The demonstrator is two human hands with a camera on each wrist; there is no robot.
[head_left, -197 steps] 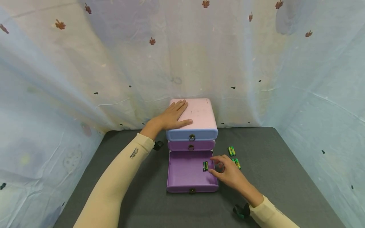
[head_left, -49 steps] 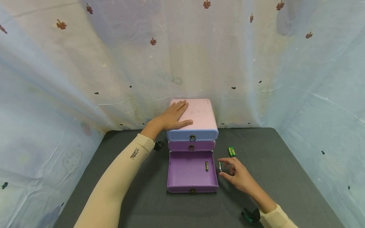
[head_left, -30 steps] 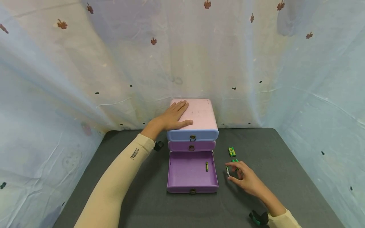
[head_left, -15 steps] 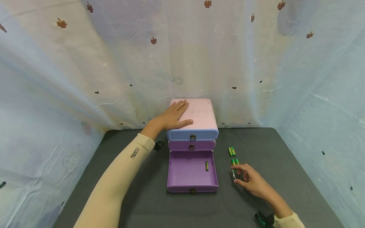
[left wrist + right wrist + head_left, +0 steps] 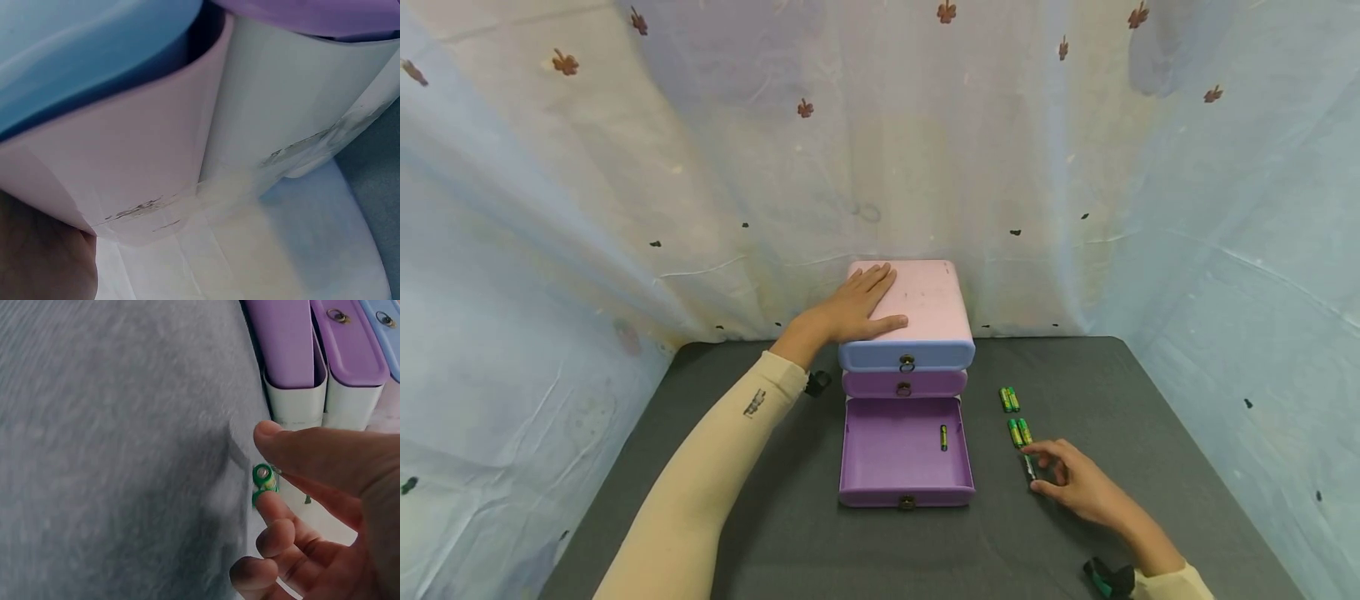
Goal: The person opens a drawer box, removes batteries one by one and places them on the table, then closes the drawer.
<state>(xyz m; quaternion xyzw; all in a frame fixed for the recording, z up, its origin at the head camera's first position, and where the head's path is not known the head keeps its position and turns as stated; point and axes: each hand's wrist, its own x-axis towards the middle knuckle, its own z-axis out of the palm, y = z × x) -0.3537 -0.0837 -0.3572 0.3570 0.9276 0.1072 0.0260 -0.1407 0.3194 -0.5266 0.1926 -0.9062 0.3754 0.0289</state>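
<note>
My left hand (image 5: 853, 307) lies flat, fingers spread, on the pink top of a small stacked drawer unit (image 5: 925, 304). Its lowest purple drawer (image 5: 880, 454) is pulled out, with one green battery (image 5: 943, 437) lying inside at the right. To the right of the drawer, my right hand (image 5: 1078, 483) pinches a small dark-and-silver battery (image 5: 1028, 469) endwise between thumb and forefinger, low over the table. Just beyond its fingertips lies a pair of green batteries (image 5: 1019, 432); another green pair (image 5: 1010, 399) lies farther back. Green battery ends (image 5: 264, 475) show past the fingers in the right wrist view.
The blue top drawer (image 5: 880, 357) and purple middle drawer (image 5: 872, 384) are pushed in, each with a ring pull. A dark grey cloth covers the table (image 5: 760, 517). A pale patterned curtain (image 5: 925, 167) hangs behind and at both sides.
One of two batteries in the open drawer was lifted out by my right hand. The hand has carried it right and toward me, beside the near pair. My left hand stays put.
</note>
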